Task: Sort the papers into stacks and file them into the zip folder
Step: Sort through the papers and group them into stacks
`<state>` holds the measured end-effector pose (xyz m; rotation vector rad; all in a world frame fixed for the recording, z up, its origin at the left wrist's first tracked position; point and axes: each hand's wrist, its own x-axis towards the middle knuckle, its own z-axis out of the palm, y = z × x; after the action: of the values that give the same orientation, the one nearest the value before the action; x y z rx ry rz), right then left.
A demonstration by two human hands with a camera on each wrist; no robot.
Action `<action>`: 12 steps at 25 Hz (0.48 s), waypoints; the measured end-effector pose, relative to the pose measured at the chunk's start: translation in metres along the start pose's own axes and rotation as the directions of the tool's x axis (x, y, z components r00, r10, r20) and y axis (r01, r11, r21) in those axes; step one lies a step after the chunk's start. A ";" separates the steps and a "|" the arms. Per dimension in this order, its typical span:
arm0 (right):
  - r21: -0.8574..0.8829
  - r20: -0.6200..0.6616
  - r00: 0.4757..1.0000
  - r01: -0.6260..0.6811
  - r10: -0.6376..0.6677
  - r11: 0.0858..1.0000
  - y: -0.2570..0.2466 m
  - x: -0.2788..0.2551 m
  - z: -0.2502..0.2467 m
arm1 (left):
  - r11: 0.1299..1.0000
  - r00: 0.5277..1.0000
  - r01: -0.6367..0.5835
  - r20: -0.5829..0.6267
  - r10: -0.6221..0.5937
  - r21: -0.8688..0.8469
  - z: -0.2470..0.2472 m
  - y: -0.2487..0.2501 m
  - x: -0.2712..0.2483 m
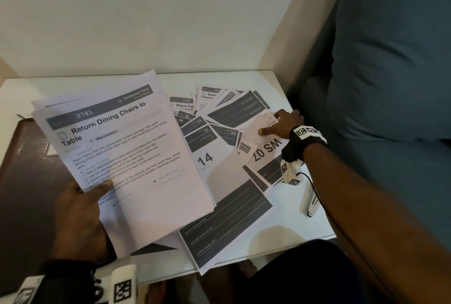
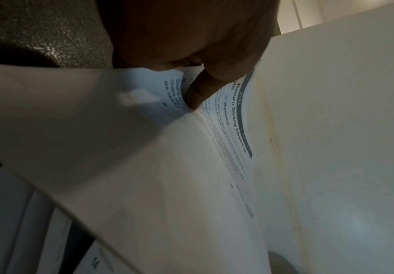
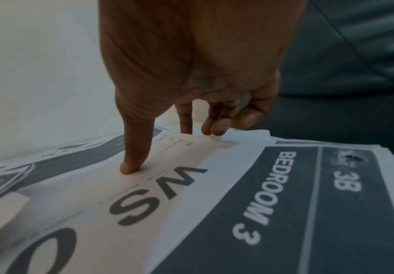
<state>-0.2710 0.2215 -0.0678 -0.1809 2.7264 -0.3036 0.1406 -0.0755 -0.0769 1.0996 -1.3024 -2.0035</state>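
Observation:
My left hand [image 1: 97, 191] grips a stack of papers [image 1: 127, 147] above the table's left half, thumb [image 2: 198, 92] on the top sheet headed "2741 Return Dining Chairs to Table" [image 2: 238, 115]. Many loose sheets lie fanned over the white table [image 1: 290, 220]. On the right my right hand [image 1: 275, 124] holds the "WS 07" sheet [image 1: 267, 151]: the thumb [image 3: 132, 163] presses its face and the curled fingertips [image 3: 214, 128] hook its far edge. Under that WS sheet [image 3: 144, 194] lies a "Bedroom 3" sheet [image 3: 261, 194]. A dark brown folder [image 1: 24, 169] lies at the left, partly hidden by the stack.
A sheet marked "14" [image 1: 207, 157] and a dark-banded sheet [image 1: 224, 220] overhanging the front edge lie mid-table. A small white object [image 1: 310, 203] lies near the right edge. A blue sofa cushion [image 1: 390, 72] stands to the right and a wall runs behind.

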 end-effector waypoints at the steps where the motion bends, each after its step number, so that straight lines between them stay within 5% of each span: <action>1: 0.002 -0.009 1.000 0.013 -0.013 1.000 0.001 -0.001 0.000 | 1.000 1.000 0.003 -0.003 -0.003 0.010 0.002 0.001 -0.003; 12: -0.109 0.056 0.996 0.072 -0.067 0.991 -0.021 0.005 -0.008 | 0.987 0.996 -0.088 -0.018 0.091 0.136 0.029 0.010 -0.018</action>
<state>-0.2770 0.2021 -0.0571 -0.3109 2.6902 -0.1639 0.1259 -0.0511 -0.0549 1.1020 -1.4672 -1.8539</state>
